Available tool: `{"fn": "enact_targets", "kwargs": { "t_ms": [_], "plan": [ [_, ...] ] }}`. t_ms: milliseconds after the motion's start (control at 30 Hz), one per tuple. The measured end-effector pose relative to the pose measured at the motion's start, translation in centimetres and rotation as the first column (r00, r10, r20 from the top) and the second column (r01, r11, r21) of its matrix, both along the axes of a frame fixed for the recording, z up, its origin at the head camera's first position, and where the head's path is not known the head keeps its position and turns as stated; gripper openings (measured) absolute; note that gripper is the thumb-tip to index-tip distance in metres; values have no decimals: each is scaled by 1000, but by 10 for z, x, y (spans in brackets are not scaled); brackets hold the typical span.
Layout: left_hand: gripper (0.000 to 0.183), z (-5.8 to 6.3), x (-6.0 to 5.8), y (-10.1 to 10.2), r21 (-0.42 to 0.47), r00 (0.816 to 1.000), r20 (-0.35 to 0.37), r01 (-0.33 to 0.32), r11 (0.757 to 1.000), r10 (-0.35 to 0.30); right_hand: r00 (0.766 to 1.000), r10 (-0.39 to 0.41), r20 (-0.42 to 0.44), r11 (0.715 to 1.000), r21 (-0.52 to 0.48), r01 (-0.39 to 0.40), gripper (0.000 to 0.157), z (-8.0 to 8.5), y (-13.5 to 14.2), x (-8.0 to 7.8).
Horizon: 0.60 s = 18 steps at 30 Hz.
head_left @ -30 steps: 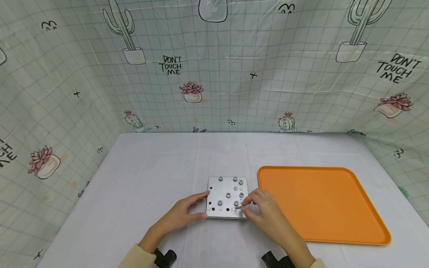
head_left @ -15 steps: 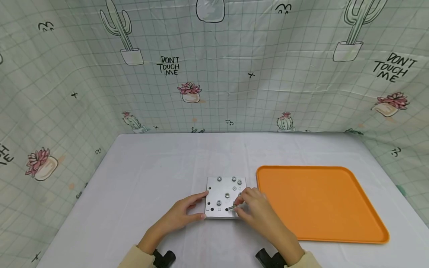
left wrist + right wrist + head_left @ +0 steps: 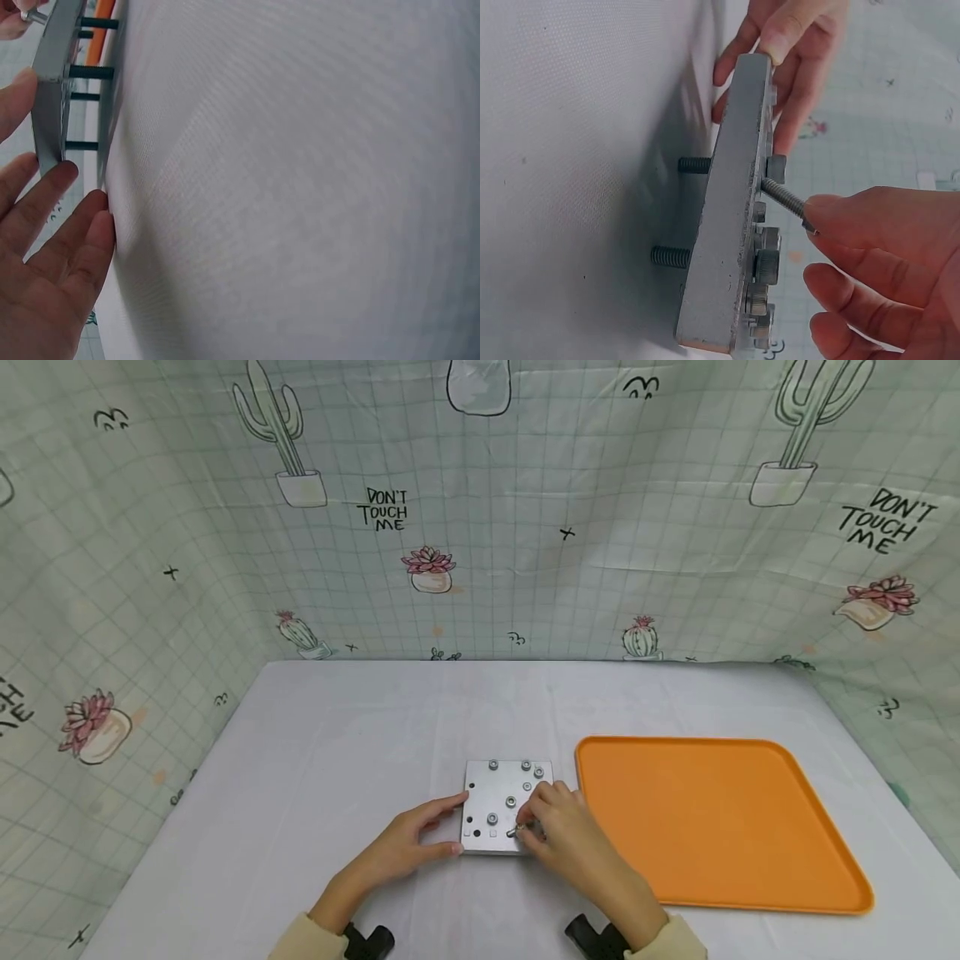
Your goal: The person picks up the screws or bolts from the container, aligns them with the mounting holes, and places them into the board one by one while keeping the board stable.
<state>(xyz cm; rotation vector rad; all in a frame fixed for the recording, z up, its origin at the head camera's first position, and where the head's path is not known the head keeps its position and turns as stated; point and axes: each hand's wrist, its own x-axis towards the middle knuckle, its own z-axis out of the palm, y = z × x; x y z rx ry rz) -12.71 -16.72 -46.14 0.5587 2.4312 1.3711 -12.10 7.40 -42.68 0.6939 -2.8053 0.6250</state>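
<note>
A silver metal plate (image 3: 491, 847) lies mid-table with holes and several socket-head screws in its top. In the right wrist view, threaded shanks (image 3: 671, 256) stick out beneath it. My right hand (image 3: 573, 843) pinches a loose screw (image 3: 784, 196) by its head between thumb and finger. The screw slants, its threaded tip at the plate's top face, by a dark hole near the front edge. My left hand (image 3: 408, 839) rests at the plate's left side, thumb at the front corner and index finger farther back, fingers fairly straight. Right fingers hide part of the plate in the head view.
An orange tray (image 3: 720, 827) lies on the white-covered table (image 3: 360, 735) just right of the plate. A printed cloth (image 3: 480, 527) hangs behind and at both sides. Black wrist mounts (image 3: 367, 941) sit below the forearms.
My right hand has moved left over the plate with the screw, from near its right edge to the dark hole by the front edge. The left hand stays at the plate's side.
</note>
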Motion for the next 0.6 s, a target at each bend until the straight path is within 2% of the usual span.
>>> {"fn": "enact_targets", "kwargs": {
  "t_ms": [367,600],
  "plan": [
    [62,1,4,3,9,1000,-16,10,1000,-10,1000,20,-14,997,69,-19,10,-5,-4,2],
    [61,1,3,4,-3,1000,-27,6,1000,-7,999,16,-32,998,60,-14,9,-6,-5,2]
  ]
}}
